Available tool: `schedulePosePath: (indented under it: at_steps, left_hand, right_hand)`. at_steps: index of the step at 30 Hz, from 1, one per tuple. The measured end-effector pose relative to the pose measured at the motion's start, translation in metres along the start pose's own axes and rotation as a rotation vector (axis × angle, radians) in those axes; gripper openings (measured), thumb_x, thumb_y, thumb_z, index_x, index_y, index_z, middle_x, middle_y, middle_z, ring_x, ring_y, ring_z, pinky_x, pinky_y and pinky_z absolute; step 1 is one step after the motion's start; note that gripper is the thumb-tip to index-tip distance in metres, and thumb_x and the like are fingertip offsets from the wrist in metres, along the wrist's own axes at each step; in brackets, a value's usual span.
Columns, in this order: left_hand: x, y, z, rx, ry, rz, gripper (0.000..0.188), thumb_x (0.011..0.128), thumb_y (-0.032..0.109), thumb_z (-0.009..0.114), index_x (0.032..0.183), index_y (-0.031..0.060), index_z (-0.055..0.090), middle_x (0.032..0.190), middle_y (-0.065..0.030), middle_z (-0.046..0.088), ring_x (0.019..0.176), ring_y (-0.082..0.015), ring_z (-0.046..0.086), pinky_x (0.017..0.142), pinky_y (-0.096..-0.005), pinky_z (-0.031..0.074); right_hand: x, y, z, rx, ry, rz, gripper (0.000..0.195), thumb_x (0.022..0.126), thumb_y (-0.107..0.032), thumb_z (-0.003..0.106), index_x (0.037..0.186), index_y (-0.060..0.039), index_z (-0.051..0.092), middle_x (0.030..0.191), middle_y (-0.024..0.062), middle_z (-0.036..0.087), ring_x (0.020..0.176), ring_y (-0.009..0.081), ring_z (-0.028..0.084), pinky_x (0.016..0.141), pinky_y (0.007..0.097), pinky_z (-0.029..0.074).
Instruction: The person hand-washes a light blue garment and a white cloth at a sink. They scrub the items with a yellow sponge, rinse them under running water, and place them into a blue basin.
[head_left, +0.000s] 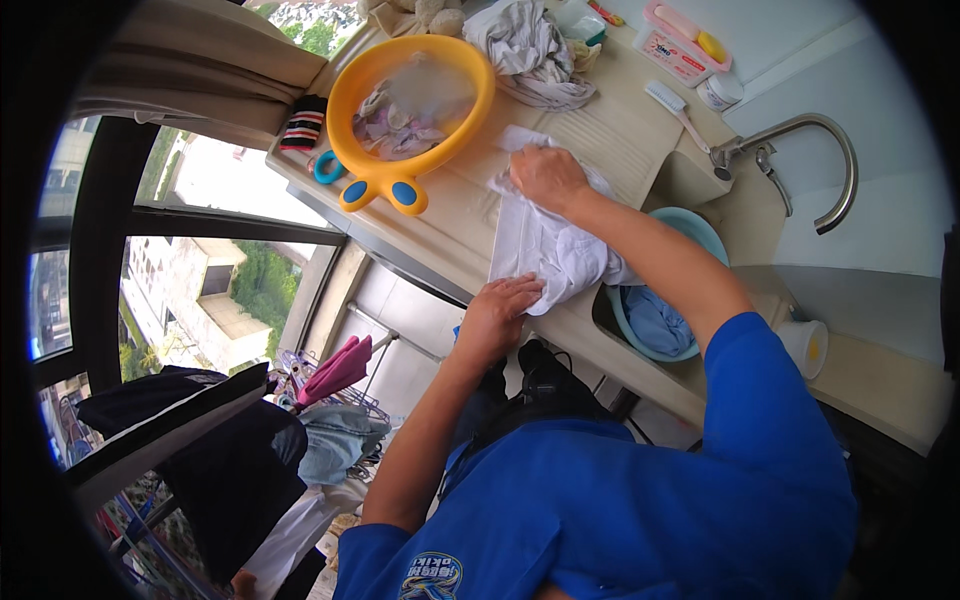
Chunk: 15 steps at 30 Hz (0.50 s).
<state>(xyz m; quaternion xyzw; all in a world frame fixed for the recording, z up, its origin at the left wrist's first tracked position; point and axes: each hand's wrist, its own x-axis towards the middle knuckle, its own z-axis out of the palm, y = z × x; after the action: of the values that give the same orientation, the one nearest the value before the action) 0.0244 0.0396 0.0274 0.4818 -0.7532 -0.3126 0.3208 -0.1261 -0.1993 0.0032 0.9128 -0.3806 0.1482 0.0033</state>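
Observation:
A wet white garment (555, 247) lies bunched and partly flat on the beige washboard counter (465, 232) in front of me. My right hand (547, 180) is closed in a fist on its far end; whether anything besides cloth is inside the fist is hidden. My left hand (499, 311) holds the near edge down at the counter's front, fingers bent over the fabric and thumb out of sight. Beside the garment, in the sink, a light-blue basin (619, 315) contains blue cloth (656, 319), and my right forearm covers part of it.
A yellow basin (337, 97) with cloth in cloudy water stands at the left. Behind are crumpled pale laundry (529, 52), a white brush (675, 109) and a pink soap box (675, 52). A curved faucet (844, 157) overhangs the sink. Hanging clothes (232, 465) fill the lower left.

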Motion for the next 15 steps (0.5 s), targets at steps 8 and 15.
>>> schedulePosePath:
  at_steps: [8,15]
  left_hand:
    - [-0.006,0.001,-0.004,0.016,0.001,-0.010,0.045,0.079,-0.007,0.067,0.121,0.0042,0.075,0.134,-0.0098,0.077,0.134,-0.0306,0.069,0.111,-0.0484,0.053]
    - [0.008,0.004,-0.001,0.012,0.000,-0.026,0.038,0.085,-0.002,0.070,0.123,0.0032,0.075,0.133,-0.0157,0.076,0.127,-0.0338,0.070,0.110,-0.0489,0.053]
  right_hand:
    - [-0.076,-0.058,-0.022,0.178,-0.072,-0.497,0.022,0.090,-0.023,0.069,0.074,-0.0098,0.073,0.077,0.0119,0.068,0.071,0.0331,0.073,0.078,0.0447,0.061]
    - [0.017,-0.001,0.012,0.149,-0.096,0.278,0.032,0.095,-0.029,0.064,0.079,-0.0035,0.074,0.091,0.0228,0.077,0.084,0.0411,0.078,0.076,0.0530,0.062]
